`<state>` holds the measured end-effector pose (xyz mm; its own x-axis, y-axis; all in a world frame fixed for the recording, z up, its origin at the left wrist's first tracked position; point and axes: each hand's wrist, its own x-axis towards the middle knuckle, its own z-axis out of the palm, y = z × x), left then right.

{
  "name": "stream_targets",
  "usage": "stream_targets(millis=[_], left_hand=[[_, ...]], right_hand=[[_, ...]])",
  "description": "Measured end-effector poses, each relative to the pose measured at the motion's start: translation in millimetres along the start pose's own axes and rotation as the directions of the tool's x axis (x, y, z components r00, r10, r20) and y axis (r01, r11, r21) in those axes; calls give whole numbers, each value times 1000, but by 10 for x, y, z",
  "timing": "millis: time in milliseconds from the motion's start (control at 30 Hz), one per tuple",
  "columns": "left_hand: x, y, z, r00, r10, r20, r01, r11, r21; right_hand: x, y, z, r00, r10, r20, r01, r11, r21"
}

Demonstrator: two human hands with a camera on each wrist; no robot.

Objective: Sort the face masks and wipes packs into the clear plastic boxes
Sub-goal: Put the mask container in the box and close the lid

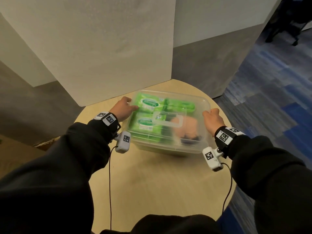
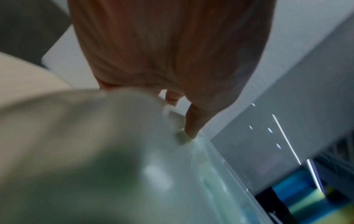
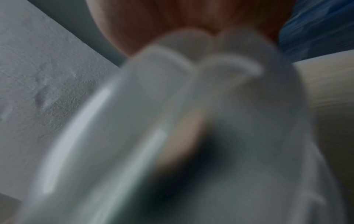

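A clear plastic box point(image 1: 200, 100) with a lid on stands at the far side of the round wooden table point(image 1: 160, 183); its image is smeared. Through the lid show green wipes packs point(image 1: 149, 104) point(image 1: 145, 124) point(image 1: 181, 105) and a pale pink pack point(image 1: 187, 126) with something dark below it. My left hand point(image 1: 130, 105) grips the box's left end, thumb on the lid. My right hand point(image 1: 209, 114) grips the right rim. In the left wrist view a fingertip point(image 2: 191, 133) presses the box point(image 2: 172, 189). The right wrist view is filled by the blurred box point(image 3: 210, 121) under my right hand point(image 3: 191, 19).
A white block-like wall corner point(image 1: 109, 48) rises right behind the table, close to the box's far edge. Blue patterned carpet point(image 1: 270, 98) lies to the right. A brown cardboard edge point(image 1: 45, 143) shows low at the left. The near half of the table holds nothing.
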<state>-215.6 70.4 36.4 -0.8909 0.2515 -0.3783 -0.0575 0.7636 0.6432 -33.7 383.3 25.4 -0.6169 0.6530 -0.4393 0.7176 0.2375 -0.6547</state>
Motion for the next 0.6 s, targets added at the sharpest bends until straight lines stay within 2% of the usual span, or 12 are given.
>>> stream_targets(millis=[133,267,400,467,600], left_hand=[[23,-85,9,996,-62,67,73,981,-181],[-36,-154,23,994,-8,105,20,994,-109],[-164,-259,-8,999,-28,23,30,997,-72],[-276,-338,-29,998,-53,-19,49,988,-148],[-505,-466,-10,994,-110,17,108,916,-386]], right_hand=[[-25,127,138,1000,-2,-7,2,1000,-12],[6,158,182,1000,-11,-12,11,1000,-7],[63,99,193,999,-28,28,26,998,61],[67,57,223,999,-12,30,8,993,120],[125,36,297,997,30,72,-42,985,168]])
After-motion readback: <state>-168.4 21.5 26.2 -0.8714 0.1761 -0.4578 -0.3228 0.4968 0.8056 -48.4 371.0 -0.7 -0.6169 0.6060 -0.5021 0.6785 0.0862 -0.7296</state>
